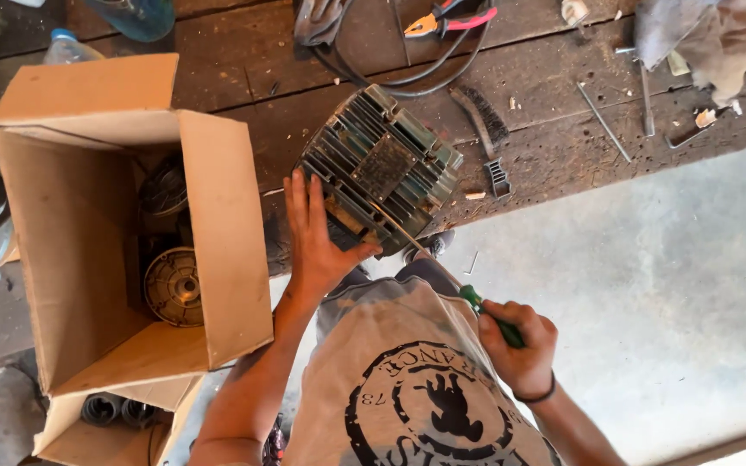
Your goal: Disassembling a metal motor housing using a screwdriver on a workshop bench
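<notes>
Two bare hands work on a grey, finned metal electric motor housing (382,168) that rests tilted at the near edge of the dark, scarred wooden worktop (563,155). The left hand (317,237) lies flat and spread against the housing's near side, bracing it, not closed around anything. The right hand (520,345) is clenched on the green handle of a long screwdriver (442,272), whose thin shaft runs up to the housing's lower edge; the tip itself is too small to make out. Judging from this, the housing is closed and whole, so the prying or unscrewing looks barely begun, with any opening yet to come. Just left of the left arm stands an open brown cardboard box (226,242) holding round metal motor parts, its wall close to the forearm. Black cables (416,73) loop behind the housing, and a small wire brush (481,116) lies just beside it. Room is open to the right, over the pale concrete floor (649,302).
</notes>
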